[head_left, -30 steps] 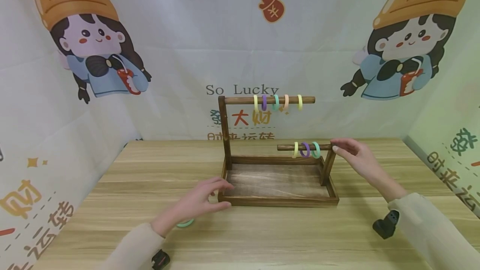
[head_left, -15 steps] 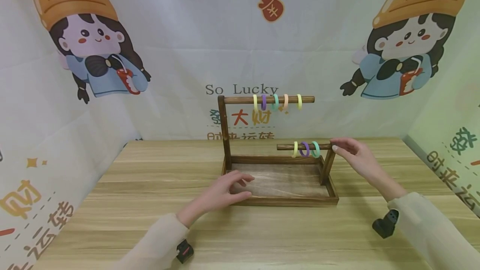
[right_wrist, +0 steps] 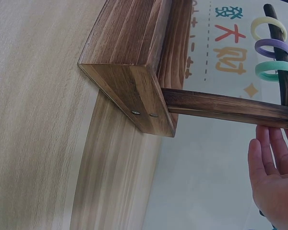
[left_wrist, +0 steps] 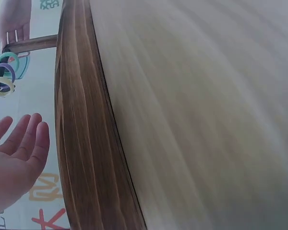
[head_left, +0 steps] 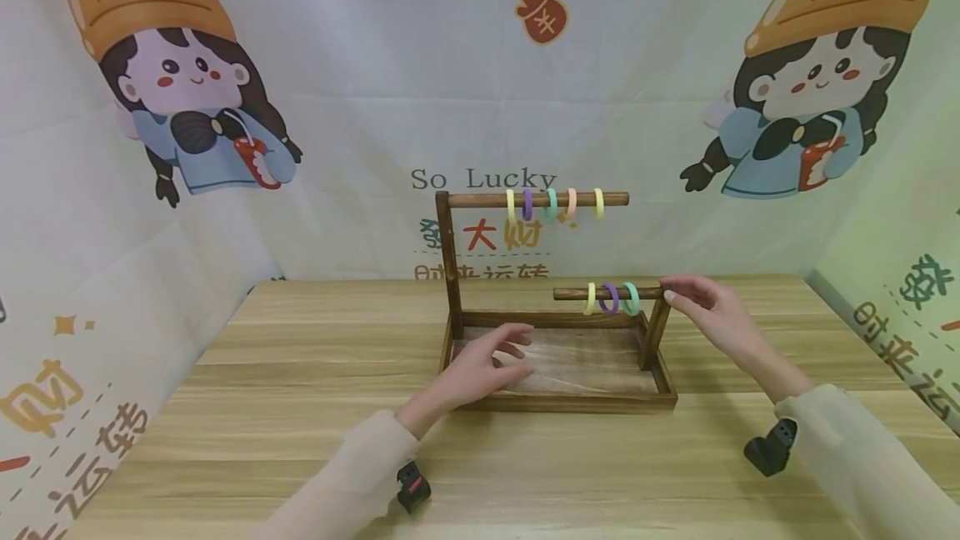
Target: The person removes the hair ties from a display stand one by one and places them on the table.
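Note:
A dark wooden rack stands on the table, its shallow tray [head_left: 570,402] below a tall left post and a short right post [head_left: 655,332]. From the short post's bar [head_left: 566,295] hang a yellow ring [head_left: 590,300], a purple ring [head_left: 604,302] and a mint green ring [head_left: 636,300]. My right hand [head_left: 716,315] pinches the top of that post between thumb and fingers; in the right wrist view its fingers reach the post's end [right_wrist: 278,112]. Over the tray's left half hovers my left hand [head_left: 480,369], fingers loosely spread, holding nothing.
The long upper bar [head_left: 480,201] carries several rings in yellow, purple, green and peach. A printed cloth backdrop [head_left: 375,90] rises behind the wooden table [head_left: 300,365]. Each wrist wears a small black camera [head_left: 771,448].
My left hand has moved right and slightly forward from the tray's left edge to over the tray. A green ring on the table by my left wrist has gone from view. My right hand stays put.

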Available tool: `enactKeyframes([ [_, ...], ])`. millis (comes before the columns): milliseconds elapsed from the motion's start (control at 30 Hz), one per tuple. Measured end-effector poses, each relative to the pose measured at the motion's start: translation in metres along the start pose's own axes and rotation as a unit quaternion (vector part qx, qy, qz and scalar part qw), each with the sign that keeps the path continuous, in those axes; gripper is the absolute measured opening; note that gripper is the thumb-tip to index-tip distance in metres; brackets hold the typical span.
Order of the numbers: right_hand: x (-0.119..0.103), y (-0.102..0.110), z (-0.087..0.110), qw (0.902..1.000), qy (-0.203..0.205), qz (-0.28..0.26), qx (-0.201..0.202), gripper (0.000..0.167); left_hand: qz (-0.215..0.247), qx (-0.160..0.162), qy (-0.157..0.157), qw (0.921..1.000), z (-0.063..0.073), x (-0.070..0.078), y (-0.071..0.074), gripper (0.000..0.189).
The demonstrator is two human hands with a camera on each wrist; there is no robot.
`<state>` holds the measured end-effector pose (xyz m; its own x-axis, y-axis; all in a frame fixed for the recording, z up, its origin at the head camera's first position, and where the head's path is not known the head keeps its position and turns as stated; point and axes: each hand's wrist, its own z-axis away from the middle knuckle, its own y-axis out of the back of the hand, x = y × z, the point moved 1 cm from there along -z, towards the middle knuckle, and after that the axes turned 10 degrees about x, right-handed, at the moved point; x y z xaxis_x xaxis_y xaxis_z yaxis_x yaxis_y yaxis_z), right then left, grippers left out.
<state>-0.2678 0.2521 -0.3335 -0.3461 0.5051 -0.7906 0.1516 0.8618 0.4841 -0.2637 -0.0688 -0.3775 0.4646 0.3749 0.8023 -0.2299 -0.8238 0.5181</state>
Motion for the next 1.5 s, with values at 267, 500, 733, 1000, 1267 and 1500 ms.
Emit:
enactKeyframes([
  [267, 0.001, 0.0, 0.0, 1.0, -0.005, -0.004, -0.002, 0.045, 0.086, 0.016, 0.054, 0.9947, -0.021, 0.003, -0.013, 0.053],
  [500, 0.002, 0.0, -0.001, 0.9999, -0.008, -0.007, -0.005, 0.045, 0.163, 0.037, 0.095, 0.9813, -0.034, 0.013, -0.025, 0.057],
  [733, 0.001, 0.0, -0.001, 1.0, -0.004, -0.005, -0.006, 0.046, 0.217, 0.06, 0.141, 0.9641, -0.045, 0.02, -0.036, 0.066],
  [1000, -0.001, 0.001, 0.0, 1.0, 0.001, 0.002, -0.005, 0.044, 0.237, 0.069, 0.16, 0.9557, -0.06, 0.021, -0.045, 0.075],
  [1267, 0.0, 0.001, 0.0, 0.9999, 0.008, 0.006, -0.002, 0.043, 0.246, 0.079, 0.17, 0.9511, -0.071, 0.031, -0.048, 0.059],
  [1500, -0.001, 0.0, 0.0, 0.9999, 0.009, 0.009, -0.002, 0.043, 0.233, 0.094, 0.174, 0.9521, -0.076, 0.036, -0.049, 0.057],
])
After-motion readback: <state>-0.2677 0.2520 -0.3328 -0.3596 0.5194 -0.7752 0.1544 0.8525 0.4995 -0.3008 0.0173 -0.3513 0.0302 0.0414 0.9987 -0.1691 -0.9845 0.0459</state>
